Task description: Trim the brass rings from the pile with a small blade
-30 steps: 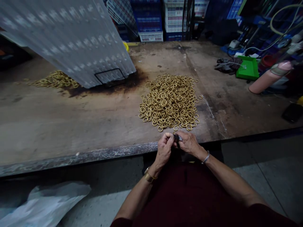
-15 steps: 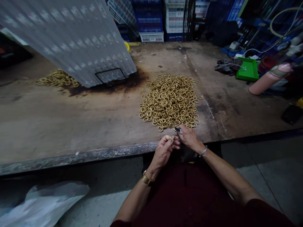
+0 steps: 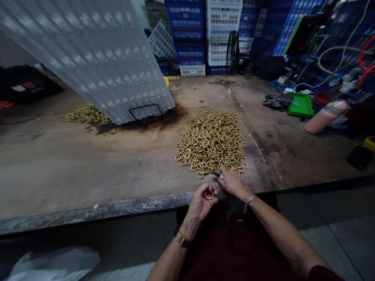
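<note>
A single brass-coloured ring [image 3: 209, 197] lies in the curled fingers of my left hand [image 3: 199, 203], palm turned up, just over the table's front edge. My right hand [image 3: 233, 182] grips a slim pen-like tool with a black end and a pale body [image 3: 218, 175], most likely a marker pen; its black end points left. The right fingertips are at the near edge of a large pile of brass-coloured rings [image 3: 212, 140], and whether they also touch a ring I cannot tell.
Both hands work at a worn wooden table [image 3: 140, 164]. A tall ribbed grey panel [image 3: 117, 70] leans over a second heap of rings [image 3: 84, 114]. To the right are a green tray [image 3: 301, 105], a pink cylinder [image 3: 325, 117] and hoses. Blue crates [image 3: 187, 31] stack behind.
My left hand has turned palm up, so the ring in its fingers now shows face on. The right hand keeps its tool by the pile. The whole view has tilted upward.
</note>
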`<state>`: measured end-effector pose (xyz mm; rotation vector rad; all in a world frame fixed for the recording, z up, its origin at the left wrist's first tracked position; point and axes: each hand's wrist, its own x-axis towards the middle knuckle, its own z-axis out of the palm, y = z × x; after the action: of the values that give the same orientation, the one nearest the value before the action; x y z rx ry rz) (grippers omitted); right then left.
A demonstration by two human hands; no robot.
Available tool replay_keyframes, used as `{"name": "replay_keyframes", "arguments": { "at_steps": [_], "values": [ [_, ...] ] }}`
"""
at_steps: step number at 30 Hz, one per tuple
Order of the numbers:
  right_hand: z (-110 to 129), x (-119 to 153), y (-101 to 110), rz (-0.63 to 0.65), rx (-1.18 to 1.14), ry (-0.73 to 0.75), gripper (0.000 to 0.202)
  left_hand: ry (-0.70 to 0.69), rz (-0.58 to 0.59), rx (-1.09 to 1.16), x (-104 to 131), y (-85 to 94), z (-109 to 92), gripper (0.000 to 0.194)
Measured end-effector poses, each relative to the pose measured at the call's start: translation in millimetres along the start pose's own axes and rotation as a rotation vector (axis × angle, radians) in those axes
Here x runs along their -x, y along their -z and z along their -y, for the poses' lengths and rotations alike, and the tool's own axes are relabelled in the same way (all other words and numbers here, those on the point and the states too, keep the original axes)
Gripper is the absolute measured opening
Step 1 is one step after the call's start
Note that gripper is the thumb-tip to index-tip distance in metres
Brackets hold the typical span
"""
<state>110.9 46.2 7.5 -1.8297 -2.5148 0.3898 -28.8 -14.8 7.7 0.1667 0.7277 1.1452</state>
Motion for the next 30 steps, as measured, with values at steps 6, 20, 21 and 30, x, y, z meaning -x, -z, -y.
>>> {"name": "replay_keyframes", "arguments": {
  "at_steps": [6, 20, 21, 30],
  "values": [
    [-6.0, 3.6, 0.2, 0.016, -0.062, 0.009, 0.026, -0.1, -0.048, -0.168, -4.6, -5.2, 3.8, 0.036],
    [-7.2, 19.0, -0.5, -0.049, -0.997, 0.093, 0.023, -0.223, -0.098, -0.607, -9.3, -6.6, 10.5, 0.037],
    [-6.7, 18.6, -1.2, -0.037, -1.034, 0.055, 0.023, -0.23, -0.087, -0.611, -9.3, -6.1, 10.8, 0.036],
    [-2.6, 19.0, -2.0, 0.034, -1.272, -0.038, 0.025, -0.198, 0.004, -0.489, -6.2, -5.9, 13.9, 0.034]
  ]
}}
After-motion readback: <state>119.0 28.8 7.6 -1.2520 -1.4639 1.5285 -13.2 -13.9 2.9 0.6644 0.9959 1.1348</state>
